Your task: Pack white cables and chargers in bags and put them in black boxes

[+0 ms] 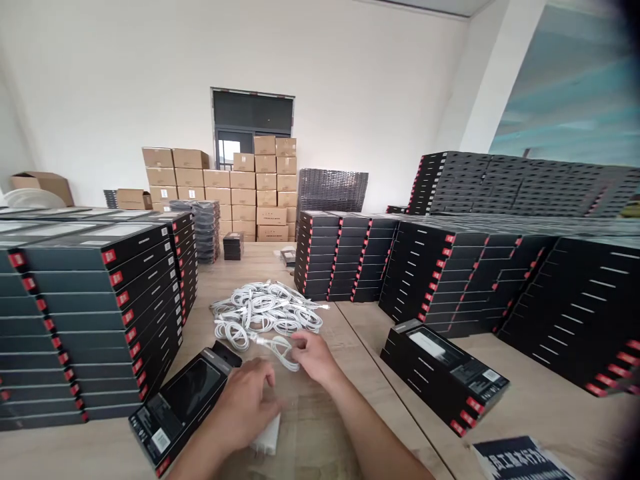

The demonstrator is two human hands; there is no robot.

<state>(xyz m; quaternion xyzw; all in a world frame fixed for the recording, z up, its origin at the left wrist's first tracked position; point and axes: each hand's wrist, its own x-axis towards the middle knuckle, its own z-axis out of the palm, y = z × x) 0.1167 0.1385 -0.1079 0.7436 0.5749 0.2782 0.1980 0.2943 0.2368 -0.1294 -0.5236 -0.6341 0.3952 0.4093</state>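
A heap of coiled white cables (267, 310) lies on the wooden table (345, 413) in front of me. My right hand (313, 357) pinches one coiled white cable (280, 348) at the near edge of the heap. My left hand (245, 407) rests curled on a white packet (267, 437) lying on the table. Just left of it sits a short stack of black boxes (180, 407), the top one showing a dark tray inside.
Tall stacks of black boxes with red tabs stand at the left (90, 320), centre back (345, 257) and right (565, 300). A lower stack (445, 373) sits at the near right. Brown cartons (245, 190) pile against the far wall. A printed sheet (520, 460) lies at the bottom right.
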